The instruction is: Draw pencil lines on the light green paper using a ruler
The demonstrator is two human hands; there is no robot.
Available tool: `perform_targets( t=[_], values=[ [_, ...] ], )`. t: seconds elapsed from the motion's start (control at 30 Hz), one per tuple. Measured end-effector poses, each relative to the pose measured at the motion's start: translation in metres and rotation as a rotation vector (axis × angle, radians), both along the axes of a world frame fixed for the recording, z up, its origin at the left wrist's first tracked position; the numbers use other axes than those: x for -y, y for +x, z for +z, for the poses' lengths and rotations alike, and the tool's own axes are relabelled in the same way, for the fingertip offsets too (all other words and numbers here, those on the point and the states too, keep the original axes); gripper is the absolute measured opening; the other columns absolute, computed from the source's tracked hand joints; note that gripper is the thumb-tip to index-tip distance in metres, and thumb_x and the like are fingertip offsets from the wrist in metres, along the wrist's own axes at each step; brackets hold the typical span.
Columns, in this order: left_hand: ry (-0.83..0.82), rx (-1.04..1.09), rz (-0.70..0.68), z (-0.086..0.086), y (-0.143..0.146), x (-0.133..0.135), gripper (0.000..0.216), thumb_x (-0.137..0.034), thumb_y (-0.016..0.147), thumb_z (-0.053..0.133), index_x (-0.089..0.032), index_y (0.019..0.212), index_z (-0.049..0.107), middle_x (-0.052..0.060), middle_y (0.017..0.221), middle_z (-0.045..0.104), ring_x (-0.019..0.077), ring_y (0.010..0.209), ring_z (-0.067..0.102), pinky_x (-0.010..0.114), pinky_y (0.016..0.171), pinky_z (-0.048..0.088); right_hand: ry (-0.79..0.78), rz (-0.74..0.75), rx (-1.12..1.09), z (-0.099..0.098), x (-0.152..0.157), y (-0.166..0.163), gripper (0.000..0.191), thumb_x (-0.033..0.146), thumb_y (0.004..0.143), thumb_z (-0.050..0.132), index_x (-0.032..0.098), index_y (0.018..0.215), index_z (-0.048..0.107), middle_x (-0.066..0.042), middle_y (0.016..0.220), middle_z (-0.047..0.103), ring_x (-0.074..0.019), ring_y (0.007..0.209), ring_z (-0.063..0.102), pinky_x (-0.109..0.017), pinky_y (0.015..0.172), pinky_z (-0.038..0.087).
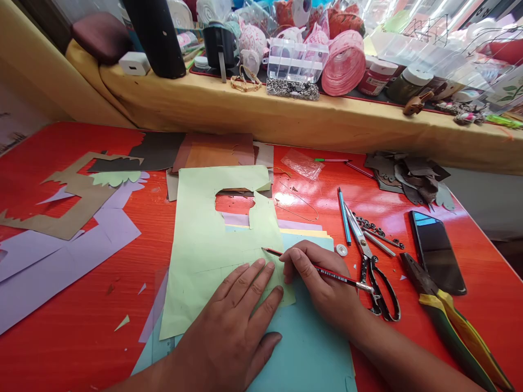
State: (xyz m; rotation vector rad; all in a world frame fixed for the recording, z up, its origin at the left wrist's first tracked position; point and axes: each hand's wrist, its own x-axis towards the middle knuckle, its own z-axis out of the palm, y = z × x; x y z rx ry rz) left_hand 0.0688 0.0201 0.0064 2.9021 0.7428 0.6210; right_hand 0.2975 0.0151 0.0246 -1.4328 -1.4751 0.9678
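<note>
A sheet of light green paper (196, 228) with a cut-out hole near its top lies over blue paper (310, 337) on the red table. Faint pencil lines cross the green sheet. Spread flat on its lower part, my left hand (241, 310) presses the paper with fingers apart. My right hand (314, 272) grips a red and black pencil (335, 275) between thumb and fingers. The pencil's tip meets the green paper, or hovers just over it, near the drawn lines. Just right of that hand lie scissors (371, 261) with black handles.
Pliers (445, 321) and a phone (437, 250) lie at the right, near a blue pen (344, 215). Purple paper (81, 261) and a brown cut sheet (73, 212) cover the left. Dark scraps (408, 174) are piled at back right. Behind runs a crowded shelf (196, 98).
</note>
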Motion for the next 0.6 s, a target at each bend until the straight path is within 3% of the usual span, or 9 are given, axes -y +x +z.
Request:
perform_targets(
  t=[0.6],
  values=[
    [-0.011, -0.012, 0.004, 0.0001, 0.0001, 0.0010, 0.050, -0.047, 0.117, 0.047, -0.013, 0.149, 0.066, 0.017, 0.158, 0.065, 0.0343, 0.152, 0.056, 0.050, 0.122, 0.049, -0.011, 0.060, 0.011, 0.0006, 0.0012, 0.0023, 0.031, 0.031, 0.115, 0.056, 0.023, 0.092, 0.075, -0.001, 0.078, 0.074, -0.0175, 0.073, 0.070, -0.029, 0.070, 0.055]
  ],
)
